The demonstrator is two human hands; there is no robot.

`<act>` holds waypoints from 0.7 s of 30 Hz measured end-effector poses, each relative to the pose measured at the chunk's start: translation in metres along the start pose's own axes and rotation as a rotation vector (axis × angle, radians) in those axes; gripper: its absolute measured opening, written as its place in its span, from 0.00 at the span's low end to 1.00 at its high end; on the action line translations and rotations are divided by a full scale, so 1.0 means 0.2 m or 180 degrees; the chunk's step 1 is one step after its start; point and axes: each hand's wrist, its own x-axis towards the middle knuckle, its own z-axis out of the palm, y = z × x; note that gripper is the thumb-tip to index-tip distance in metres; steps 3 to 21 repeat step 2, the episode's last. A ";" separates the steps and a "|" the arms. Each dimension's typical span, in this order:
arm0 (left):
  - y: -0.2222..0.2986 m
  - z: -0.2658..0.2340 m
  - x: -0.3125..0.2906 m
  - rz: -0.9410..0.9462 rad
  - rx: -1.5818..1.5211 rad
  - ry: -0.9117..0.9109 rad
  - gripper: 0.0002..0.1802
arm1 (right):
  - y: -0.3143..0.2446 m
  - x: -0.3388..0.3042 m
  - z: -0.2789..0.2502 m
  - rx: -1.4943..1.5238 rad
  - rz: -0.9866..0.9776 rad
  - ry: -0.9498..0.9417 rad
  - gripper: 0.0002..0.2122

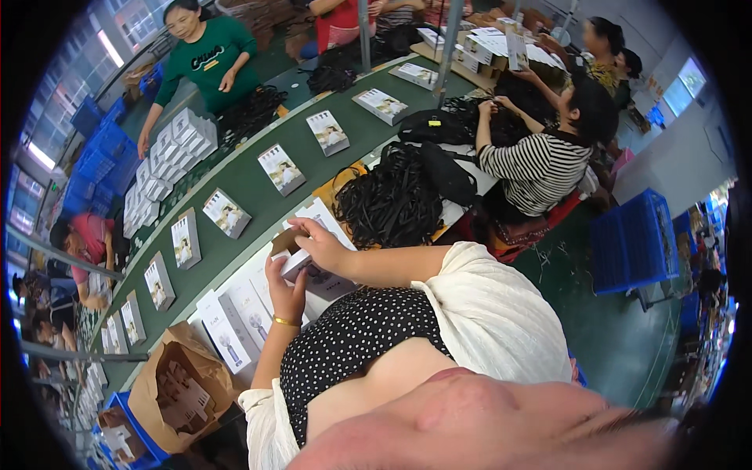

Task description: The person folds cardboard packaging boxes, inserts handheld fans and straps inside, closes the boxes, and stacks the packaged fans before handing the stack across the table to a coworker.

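Note:
A small cardboard box (296, 265), white outside and brown inside, stands in front of me with its top end open. My left hand (287, 296) is wrapped around its near left side, the thumb and fingers against the wall. At the open end, my right hand (323, 247) grips the rim and flap with curled fingers. Whatever lies inside the box is hidden from view. Just left of my hands, a row of white printed boxes (235, 333) leans together along the belt's near edge.
A green conveyor belt (239, 182) carries spaced printed boxes past me. Black straps (388, 200) are heaped to the right, beside a co-worker in a striped top (540, 168). A brown paper-lined carton (149, 392) stands lower left. White boxes (176, 153) are stacked across the belt.

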 end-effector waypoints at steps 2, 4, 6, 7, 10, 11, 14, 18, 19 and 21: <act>-0.01 0.01 0.02 0.0018 -0.0113 -0.0130 0.36 | -0.01 0.04 -0.08 0.0482 0.0076 -0.0597 0.24; -0.01 0.01 0.02 0.0018 -0.0113 -0.0130 0.36 | -0.01 0.04 -0.08 0.0482 0.0076 -0.0597 0.24; -0.01 0.01 0.02 0.0018 -0.0113 -0.0130 0.36 | -0.01 0.04 -0.08 0.0482 0.0076 -0.0597 0.24; -0.01 0.01 0.02 0.0018 -0.0113 -0.0130 0.36 | -0.01 0.04 -0.08 0.0482 0.0076 -0.0597 0.24; -0.01 0.01 0.02 0.0018 -0.0113 -0.0130 0.36 | -0.01 0.04 -0.08 0.0482 0.0076 -0.0597 0.24; -0.01 0.01 0.02 0.0018 -0.0113 -0.0130 0.36 | -0.01 0.04 -0.08 0.0482 0.0076 -0.0597 0.24; -0.01 0.01 0.02 0.0018 -0.0113 -0.0130 0.36 | -0.01 0.04 -0.08 0.0482 0.0076 -0.0597 0.24; -0.01 0.01 0.02 0.0018 -0.0113 -0.0130 0.36 | -0.01 0.04 -0.08 0.0482 0.0076 -0.0597 0.24; -0.01 0.01 0.02 0.0018 -0.0113 -0.0130 0.36 | -0.01 0.04 -0.08 0.0482 0.0076 -0.0597 0.24; -0.01 0.01 0.02 0.0018 -0.0113 -0.0130 0.36 | -0.01 0.04 -0.08 0.0482 0.0076 -0.0597 0.24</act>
